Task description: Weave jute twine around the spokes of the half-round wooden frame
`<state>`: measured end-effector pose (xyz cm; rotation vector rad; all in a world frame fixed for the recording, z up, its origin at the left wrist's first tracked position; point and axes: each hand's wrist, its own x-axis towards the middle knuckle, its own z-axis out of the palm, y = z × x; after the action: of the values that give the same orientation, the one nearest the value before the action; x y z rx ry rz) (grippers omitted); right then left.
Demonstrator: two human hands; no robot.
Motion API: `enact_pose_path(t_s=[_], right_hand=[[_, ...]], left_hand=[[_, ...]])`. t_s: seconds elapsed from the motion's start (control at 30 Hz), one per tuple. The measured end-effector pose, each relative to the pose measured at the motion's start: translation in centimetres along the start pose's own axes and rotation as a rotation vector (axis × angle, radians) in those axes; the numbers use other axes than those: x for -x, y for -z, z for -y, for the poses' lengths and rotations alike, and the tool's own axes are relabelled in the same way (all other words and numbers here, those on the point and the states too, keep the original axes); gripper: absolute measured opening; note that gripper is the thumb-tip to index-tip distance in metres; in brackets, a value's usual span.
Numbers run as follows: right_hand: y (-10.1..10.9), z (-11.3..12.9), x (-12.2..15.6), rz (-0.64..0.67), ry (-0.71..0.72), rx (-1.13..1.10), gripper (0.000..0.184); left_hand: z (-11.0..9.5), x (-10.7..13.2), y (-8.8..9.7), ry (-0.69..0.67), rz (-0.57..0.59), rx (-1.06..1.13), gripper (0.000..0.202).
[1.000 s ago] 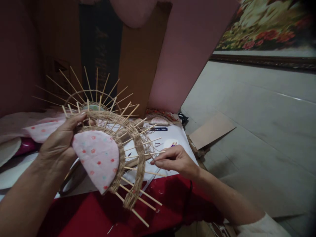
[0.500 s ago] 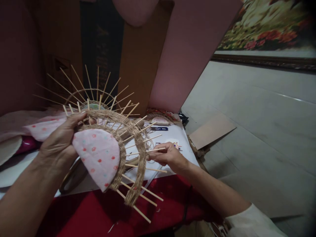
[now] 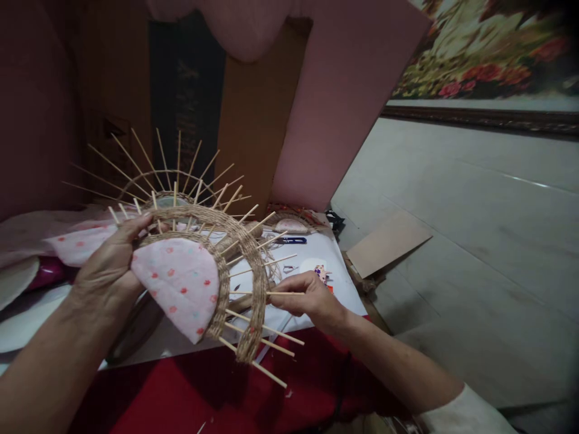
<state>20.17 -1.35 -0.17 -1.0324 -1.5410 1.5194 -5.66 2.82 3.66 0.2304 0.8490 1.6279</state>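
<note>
A half-round woven piece (image 3: 174, 283) hangs tilted in front of me, its centre covered in pale pink cloth with small red prints. Two bands of twisted twine (image 3: 259, 289) curve around the cloth, and thin wooden sticks (image 3: 278, 334) fan out through them. My left hand (image 3: 111, 259) grips its left end, thumb on top. At the outer band's right edge, my right hand (image 3: 305, 295) is closed in a pinch behind one stick; what lies between the fingertips is hidden.
Behind stands a second stick frame (image 3: 178, 160) with a thin hoop. On the white tabletop (image 3: 335, 253) lie blue thread snips (image 3: 292, 240), loose twine and a patterned scrap (image 3: 320, 274). Red cloth (image 3: 181, 392) covers the front; a cardboard box (image 3: 266, 108) stands at the back.
The woven piece has tipped slightly, its lower right end rising a little. My right hand stays pinched at the outer band, a bit lower in view. The camera view has shifted slightly.
</note>
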Motion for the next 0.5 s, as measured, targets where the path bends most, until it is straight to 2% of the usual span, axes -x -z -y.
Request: enact_pose_path(t_s=[0.03, 0.13, 0.23, 0.4, 0.5], right_hand=[[-0.3, 0.1, 0.1, 0.010, 0.007, -0.003, 0.022], [-0.6, 0.2, 0.5, 0.009, 0.091, 0.012, 0.020], [0.0, 0.5, 0.7, 0.023, 0.195, 0.108, 0.018], [1.4, 2.0, 1.1, 0.030, 0.442, 0.543, 0.019], [1.4, 3.1, 1.3, 0.046, 0.628, 0.826, 0.019]], left_hand=[[0.0, -0.4, 0.3, -0.015, 0.034, -0.025, 0.013], [0.0, -1.1, 0.7, -0.072, 0.025, -0.021, 0.019], [-0.1, -1.1, 0.5, -0.141, 0.042, -0.028, 0.016], [0.0, -1.2, 0.6, -0.284, 0.018, -0.062, 0.012], [0.1, -1.5, 0.9, -0.344, 0.011, -0.081, 0.009]])
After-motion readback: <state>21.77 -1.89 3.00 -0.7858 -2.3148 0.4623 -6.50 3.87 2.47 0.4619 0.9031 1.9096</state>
